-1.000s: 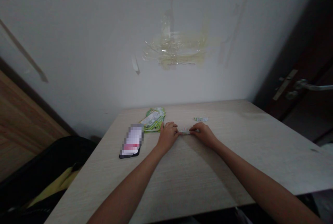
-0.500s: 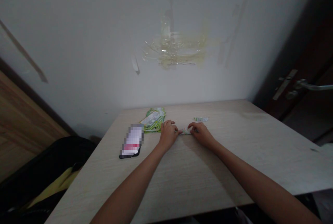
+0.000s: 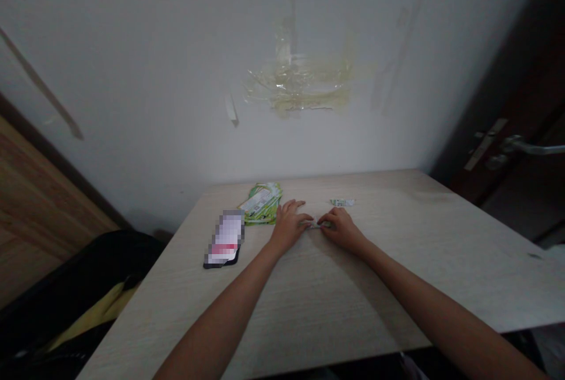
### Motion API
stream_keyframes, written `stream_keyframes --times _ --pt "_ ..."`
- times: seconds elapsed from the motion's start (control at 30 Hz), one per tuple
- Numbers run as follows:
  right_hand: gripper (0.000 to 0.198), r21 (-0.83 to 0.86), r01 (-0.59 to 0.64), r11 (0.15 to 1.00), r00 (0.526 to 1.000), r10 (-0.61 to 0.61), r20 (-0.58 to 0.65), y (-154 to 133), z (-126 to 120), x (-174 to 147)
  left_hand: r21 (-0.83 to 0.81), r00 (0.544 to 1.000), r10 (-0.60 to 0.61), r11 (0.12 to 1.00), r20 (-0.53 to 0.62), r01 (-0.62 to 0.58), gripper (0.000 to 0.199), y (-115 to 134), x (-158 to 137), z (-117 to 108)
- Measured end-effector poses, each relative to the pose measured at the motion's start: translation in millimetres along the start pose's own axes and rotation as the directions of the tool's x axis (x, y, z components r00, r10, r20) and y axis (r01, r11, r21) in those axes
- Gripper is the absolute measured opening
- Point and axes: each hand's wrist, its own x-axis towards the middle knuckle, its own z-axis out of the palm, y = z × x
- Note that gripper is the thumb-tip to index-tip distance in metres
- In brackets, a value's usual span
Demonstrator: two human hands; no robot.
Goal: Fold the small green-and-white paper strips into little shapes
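A small, thin, whitish-green piece (image 3: 315, 224), seemingly of printed wrapper, lies low over the table between my hands. My left hand (image 3: 289, 224) pinches its left end between thumb and forefinger, the other fingers stretched forward. At the right end, the fingertips of my right hand (image 3: 341, 228) are closed on the same piece. Much of it is hidden by the fingers. Just beyond my right hand rests a narrow green-and-white printed strip (image 3: 342, 202). A flat green printed packet (image 3: 263, 200) lies behind and left of my left hand.
A phone (image 3: 225, 239) with a blurred-out screen lies on the pale wooden table (image 3: 282, 315), left of my forearm. The wall (image 3: 185, 86) bearing old tape (image 3: 309, 89) rises behind. Black bags (image 3: 119, 256) stand beyond the left edge; a door handle (image 3: 529, 146) is at right.
My right hand has moved slightly left, closer to my left hand, and less of the small piece shows between them. The left hand's outer fingers have stretched out further.
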Motion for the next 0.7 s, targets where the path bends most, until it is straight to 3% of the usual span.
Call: stream_keyframes --times 0.4,0.7 --pt "0.016 -0.053 0.06 0.997 0.994 -0.065 -0.091 13 5 2 -0.089 0.972 0.129 0.99 0.197 -0.114 0.03 -1 -4 -4" --pt "0.019 -0.078 0.059 0.995 0.994 -0.066 -0.087 14 6 3 -0.026 0.976 0.17 0.985 0.135 -0.168 0.027 7 -9 -5"
